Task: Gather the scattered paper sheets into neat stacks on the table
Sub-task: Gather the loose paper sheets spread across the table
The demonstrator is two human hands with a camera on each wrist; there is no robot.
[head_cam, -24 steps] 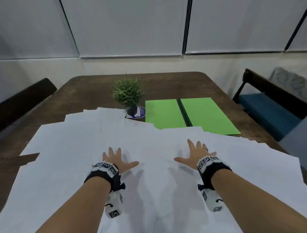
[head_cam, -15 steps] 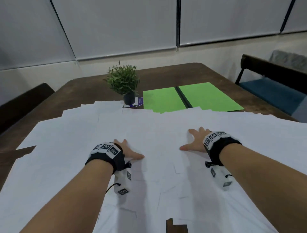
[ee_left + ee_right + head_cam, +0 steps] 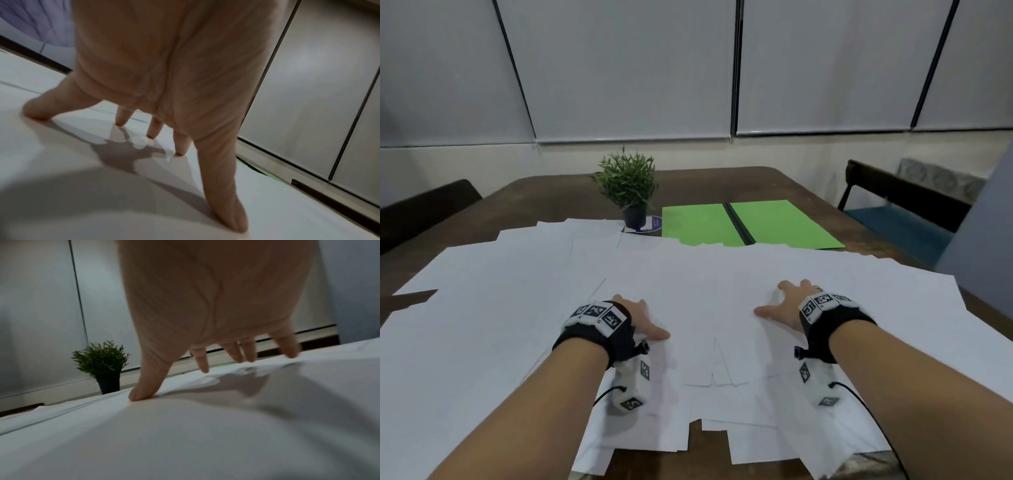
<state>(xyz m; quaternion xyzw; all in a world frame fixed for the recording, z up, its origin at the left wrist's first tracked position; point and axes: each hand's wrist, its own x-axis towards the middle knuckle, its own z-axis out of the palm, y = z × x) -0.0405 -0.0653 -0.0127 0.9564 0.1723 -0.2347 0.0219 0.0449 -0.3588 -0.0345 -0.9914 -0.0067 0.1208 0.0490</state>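
Observation:
Several white paper sheets (image 3: 517, 308) lie overlapping across the near half of the brown table (image 3: 558, 195). My left hand (image 3: 643, 322) rests spread on the sheets left of centre, and its fingertips (image 3: 121, 123) press down on the paper (image 3: 61, 178). To the right, my right hand (image 3: 780, 305) lies spread on the sheets too, thumb and fingertips (image 3: 203, 369) touching the paper (image 3: 185, 434). Neither hand holds anything.
A small potted plant (image 3: 631, 188) stands at the far edge of the sheets, seen also as the plant (image 3: 102, 363) in the right wrist view. Two green sheets (image 3: 750, 222) with a dark strip between them lie far right. Chairs (image 3: 900, 202) flank the table.
Both hands have drawn back toward me across the sheets. The sheets under them have slid toward the near table edge, and bare table now shows at the near edge.

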